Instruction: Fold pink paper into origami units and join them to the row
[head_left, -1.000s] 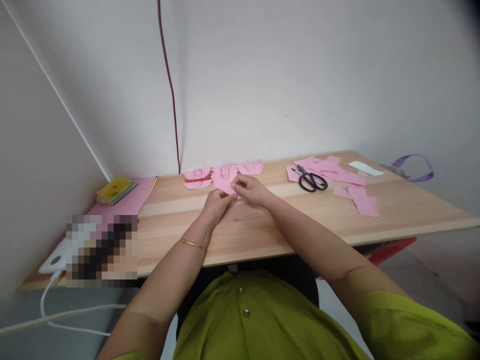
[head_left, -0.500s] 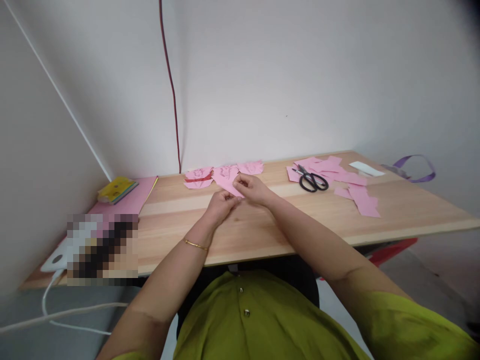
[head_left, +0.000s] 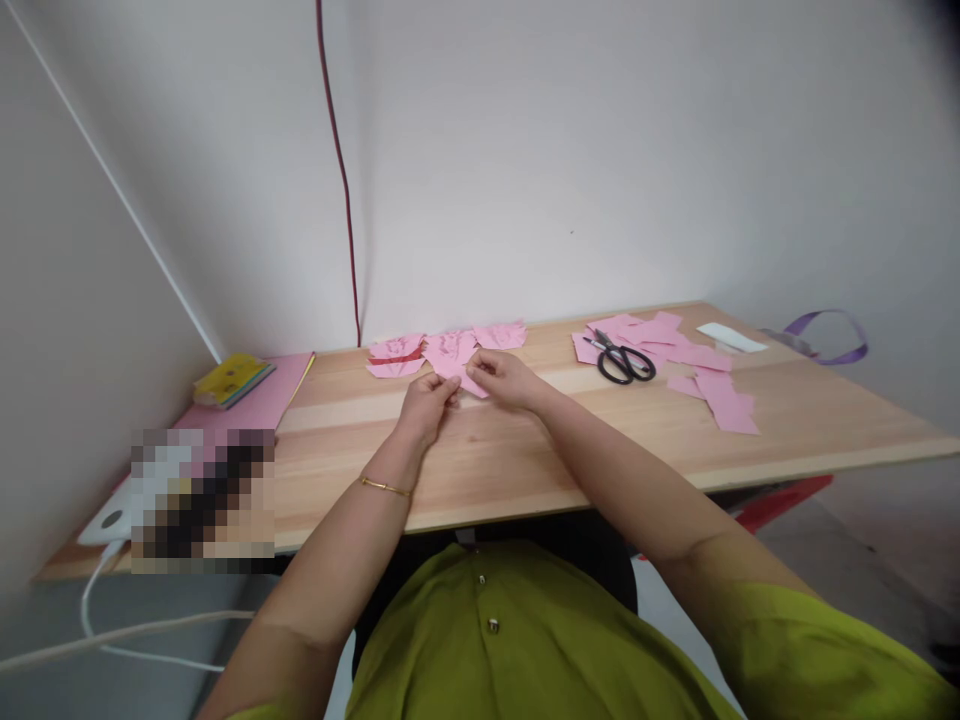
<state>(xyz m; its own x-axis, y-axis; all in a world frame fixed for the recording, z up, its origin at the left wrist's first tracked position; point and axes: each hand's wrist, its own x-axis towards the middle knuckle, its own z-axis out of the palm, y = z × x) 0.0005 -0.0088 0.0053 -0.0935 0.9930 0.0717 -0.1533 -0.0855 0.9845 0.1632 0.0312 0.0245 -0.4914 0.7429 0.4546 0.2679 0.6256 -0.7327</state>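
Note:
Between my two hands is a small piece of pink paper, held just above or on the wooden table. My left hand pinches its left side with thumb and index finger. Closed on the upper right part of the same piece is my right hand, its fingertips partly hiding the paper. Just beyond the hands, a row of pink paper cut-outs lies near the wall: a left one with a red band, a middle one with crinkled markings, and a right one with a jagged edge.
Black-handled scissors and a pen rest on pink paper scraps at the right. A white strip and a purple strap lie farther right. A yellow packet sits on a pink sheet at the left, beside a blurred patch.
My left hand has shifted left and slightly up along the pink paper, its grip now higher on the piece. My right hand stays nearly in place.

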